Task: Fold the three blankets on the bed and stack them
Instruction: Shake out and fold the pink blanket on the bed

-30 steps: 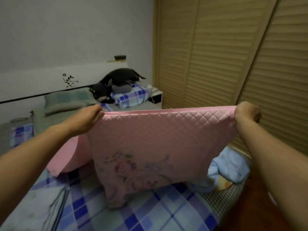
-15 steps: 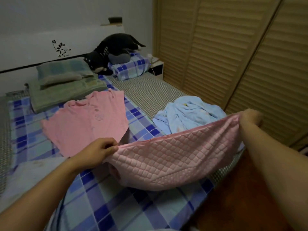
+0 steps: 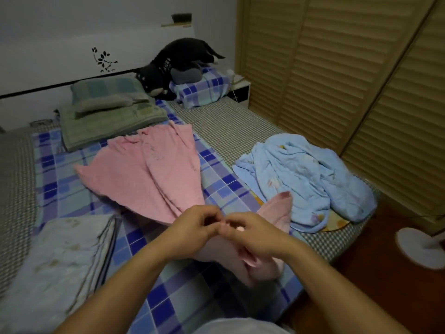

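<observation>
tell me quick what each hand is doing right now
Left hand: fingers curled, pinching the top edge of the pink quilted blanket.
Right hand: fingers curled round the same blanket edge, right beside the left hand.

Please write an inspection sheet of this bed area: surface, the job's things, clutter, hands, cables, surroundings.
Surface: bed with blue checked sheet.
Job's things: pink quilted blanket gathered under both hands; pink towel blanket spread flat; light blue crumpled blanket near the right bed edge.
Clutter: folded pale grey cloth, green pillows, black plush toy.
Hands: left hand and right hand meet, pinching the pink quilted blanket.
Cables: nothing seen.
Surroundings: slatted wooden wardrobe doors, white round object on the floor.
</observation>
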Demonstrator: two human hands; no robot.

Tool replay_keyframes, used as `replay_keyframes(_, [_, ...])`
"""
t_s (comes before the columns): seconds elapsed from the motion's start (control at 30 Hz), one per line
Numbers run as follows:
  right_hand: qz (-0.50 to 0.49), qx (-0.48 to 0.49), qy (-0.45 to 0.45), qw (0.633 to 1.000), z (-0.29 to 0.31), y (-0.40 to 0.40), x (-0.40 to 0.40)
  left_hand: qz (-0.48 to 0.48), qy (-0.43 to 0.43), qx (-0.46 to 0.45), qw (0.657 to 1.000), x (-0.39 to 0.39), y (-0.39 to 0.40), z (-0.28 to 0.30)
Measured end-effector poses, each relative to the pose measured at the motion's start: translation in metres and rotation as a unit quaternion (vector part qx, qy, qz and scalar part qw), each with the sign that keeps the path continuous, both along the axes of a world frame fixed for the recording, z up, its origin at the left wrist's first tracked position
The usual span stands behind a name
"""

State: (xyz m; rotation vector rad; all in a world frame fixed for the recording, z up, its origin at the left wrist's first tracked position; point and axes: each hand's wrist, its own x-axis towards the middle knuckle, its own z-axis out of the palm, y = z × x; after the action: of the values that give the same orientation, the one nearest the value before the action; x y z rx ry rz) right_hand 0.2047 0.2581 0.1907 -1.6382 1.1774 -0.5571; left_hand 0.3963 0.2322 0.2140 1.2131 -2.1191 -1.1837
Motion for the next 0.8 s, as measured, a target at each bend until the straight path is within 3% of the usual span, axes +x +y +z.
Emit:
replay_keyframes(0.4, [0.003, -0.055, 0.074, 0.996, -0.006, 0.0, -0.002, -0.014, -0.053, 0.031, 0.998, 0.005, 0.006, -0.011])
replay_keyframes(0.57, [0.003, -0.116, 0.144, 0.983, -0.008, 0.0, -0.004, -0.016, -0.068, 0.025, 0.997, 0.007, 0.006, -0.015])
replay_keyframes(0.8, [0.002, -0.125, 0.128, 0.984, -0.008, 0.003, -0.007, -0.058, -0.1, 0.031, 0.993, 0.029, -0.004, -0.016])
